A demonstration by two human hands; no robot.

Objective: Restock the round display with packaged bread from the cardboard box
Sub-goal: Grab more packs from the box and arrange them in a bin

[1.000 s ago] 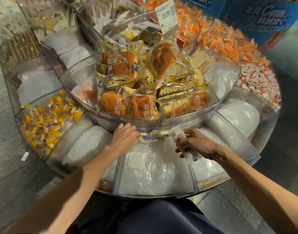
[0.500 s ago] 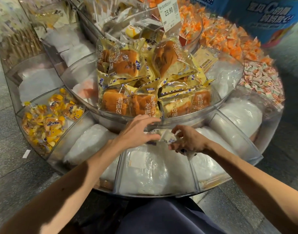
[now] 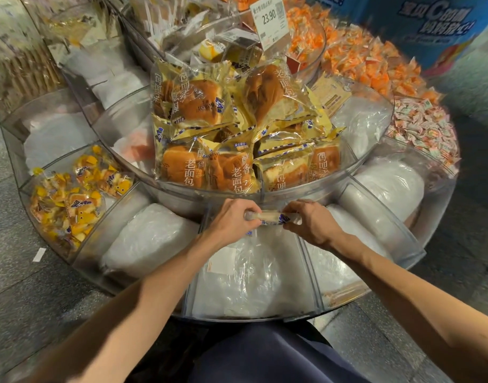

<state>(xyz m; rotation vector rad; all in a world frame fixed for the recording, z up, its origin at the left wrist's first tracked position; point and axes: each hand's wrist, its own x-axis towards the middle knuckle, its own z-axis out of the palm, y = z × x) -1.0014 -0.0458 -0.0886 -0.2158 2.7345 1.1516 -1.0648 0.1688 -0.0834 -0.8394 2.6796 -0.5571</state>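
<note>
Left hand and right hand each pinch an end of one small bread packet at the back of the front compartment of the round display, and it looks light, squashy, slick-filmed, so grip the crimped seams, not the loaf

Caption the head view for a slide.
Left hand and right hand hold one small bread packet over the round display.

Around the round display
We held one packet between our left hand and right hand over the nearest compartment, in front of the raised tier holding the bread packs; a price card stood behind those, small snack packs lay left, wrapped sweets right.
</note>
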